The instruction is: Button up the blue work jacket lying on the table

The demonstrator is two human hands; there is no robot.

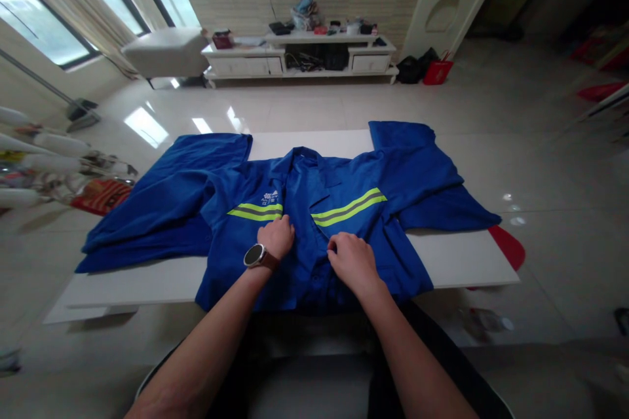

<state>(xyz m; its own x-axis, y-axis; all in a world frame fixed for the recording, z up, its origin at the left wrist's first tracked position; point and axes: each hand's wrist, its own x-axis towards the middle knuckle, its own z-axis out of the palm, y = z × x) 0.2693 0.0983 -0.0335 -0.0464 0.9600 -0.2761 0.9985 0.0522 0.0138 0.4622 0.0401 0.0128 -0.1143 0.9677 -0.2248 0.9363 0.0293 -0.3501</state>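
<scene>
A blue work jacket lies spread front side up, its collar pointing away from me and its sleeves out to both sides. Yellow-green and grey reflective stripes cross the chest, and a small white logo sits above the left one. My left hand, with a watch on its wrist, is closed on the front edge just below the left stripe. Lower down on the right front panel, my right hand has its thumb and fingers pinched on the cloth. Both hands partly hide the fabric they hold.
Under the jacket is a white table. A red stool seat shows past its right edge. Beyond stand a white TV cabinet, a covered bench and a red bag. Packaged goods lie at the left.
</scene>
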